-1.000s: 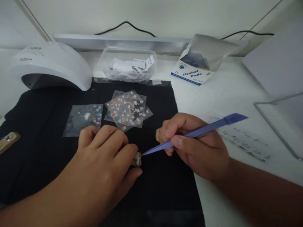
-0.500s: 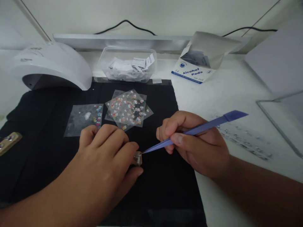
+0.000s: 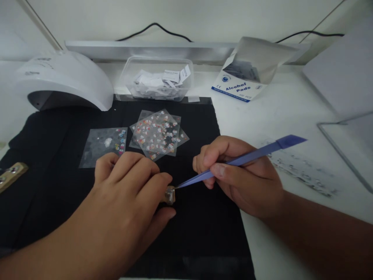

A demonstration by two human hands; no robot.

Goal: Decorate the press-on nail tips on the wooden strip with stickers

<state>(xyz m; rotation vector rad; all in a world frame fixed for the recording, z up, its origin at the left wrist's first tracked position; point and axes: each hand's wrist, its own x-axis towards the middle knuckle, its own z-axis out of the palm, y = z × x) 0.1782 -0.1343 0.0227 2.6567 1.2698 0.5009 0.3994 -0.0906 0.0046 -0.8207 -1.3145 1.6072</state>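
Left grip point(image 3: 126, 194) curled, palm down; right grip point(image 3: 244, 181) pinched.

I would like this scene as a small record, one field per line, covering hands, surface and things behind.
Left hand: holds a small piece with shiny top, partly hidden
Right hand: holds a purple pointed tool, its tip at the piece; contact unclear
Surface: black mat on a white table
On mat: overlapping clear sheets with red-and-white prints, one separate sheet, a wooden strip
Behind: white machine, plastic tub of packets, open alcohol pads box
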